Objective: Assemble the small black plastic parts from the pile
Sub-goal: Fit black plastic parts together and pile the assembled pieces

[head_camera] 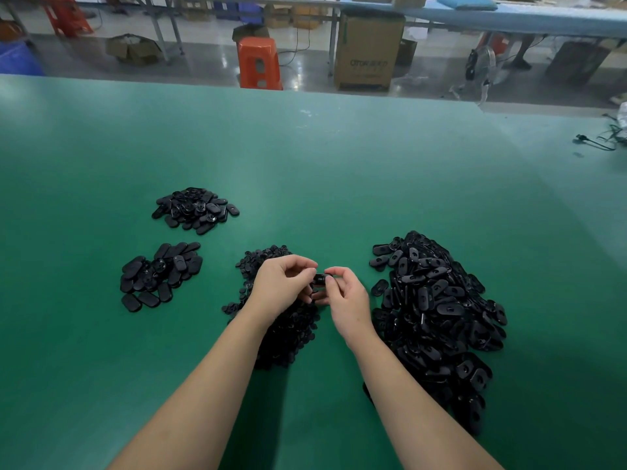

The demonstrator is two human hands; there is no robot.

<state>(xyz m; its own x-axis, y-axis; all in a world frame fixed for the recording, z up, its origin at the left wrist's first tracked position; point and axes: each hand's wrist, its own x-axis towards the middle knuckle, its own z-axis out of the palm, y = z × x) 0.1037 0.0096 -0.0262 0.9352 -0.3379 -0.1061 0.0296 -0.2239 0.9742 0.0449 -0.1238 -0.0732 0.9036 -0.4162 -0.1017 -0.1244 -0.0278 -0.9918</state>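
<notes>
Above the green table (305, 171), my left hand (281, 286) and my right hand (346, 296) meet and pinch one small black plastic part (320, 279) between their fingertips. Most of that part is hidden by the fingers. Under my left hand lies a pile of small round black pieces (288, 334). A big heap of black oval shells (437, 307) with holes spreads to the right of my right hand. Two smaller piles of black oval parts lie at the left, one nearer (159, 276) and one farther (195, 210).
The table's far edge runs across the top. Beyond it stand an orange stool (259, 62), a cardboard box (368, 50) and other benches. A black cable (593, 141) lies at the table's far right edge.
</notes>
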